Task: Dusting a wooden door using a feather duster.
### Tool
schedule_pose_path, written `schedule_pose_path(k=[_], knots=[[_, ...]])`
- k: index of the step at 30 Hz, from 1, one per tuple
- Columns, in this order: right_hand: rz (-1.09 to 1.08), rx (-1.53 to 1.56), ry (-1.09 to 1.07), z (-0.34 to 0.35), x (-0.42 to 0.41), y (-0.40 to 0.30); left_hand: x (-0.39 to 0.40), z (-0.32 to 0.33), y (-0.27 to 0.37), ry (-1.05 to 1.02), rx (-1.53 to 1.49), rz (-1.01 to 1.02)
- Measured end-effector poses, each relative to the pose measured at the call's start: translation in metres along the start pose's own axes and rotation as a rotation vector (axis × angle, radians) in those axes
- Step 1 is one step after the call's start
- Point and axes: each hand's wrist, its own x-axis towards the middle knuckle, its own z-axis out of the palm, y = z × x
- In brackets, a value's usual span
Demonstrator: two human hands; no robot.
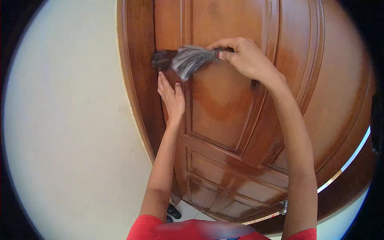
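Note:
A panelled, varnished wooden door (222, 105) fills the middle of the view. My right hand (240, 57) grips a grey, bushy duster (193, 60) by its narrow end, with the strands hanging to the left over the door's upper part. My left hand (172, 94) lies with fingers extended against the door's left edge, just below the duster. Beyond the strands a dark, blurred shape (162, 60) shows at the door's edge; whether it is a reflection or a separate thing, I cannot tell.
A wooden door frame (141, 99) borders a pale wall (72, 120) on the left. At the lower right is a metal door knob (283, 207). Dark footwear (174, 211) shows near the white tiled floor (187, 210) at the bottom.

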Motion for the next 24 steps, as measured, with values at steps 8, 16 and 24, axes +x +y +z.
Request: schedule_pose_path(k=[8, 16, 24], knots=[[-0.031, 0.105, -0.065, 0.039, -0.030, 0.030, -0.023, -0.012, -0.016, -0.011, -0.047, -0.114], [0.079, 0.109, -0.174, 0.123, -0.077, 0.037, -0.069, -0.021, -0.090, -0.066, -0.117, -0.199], [0.123, 0.106, -0.387, 0.105, -0.133, 0.012, -0.145, -0.059, -0.080, -0.121, -0.070, -0.374]])
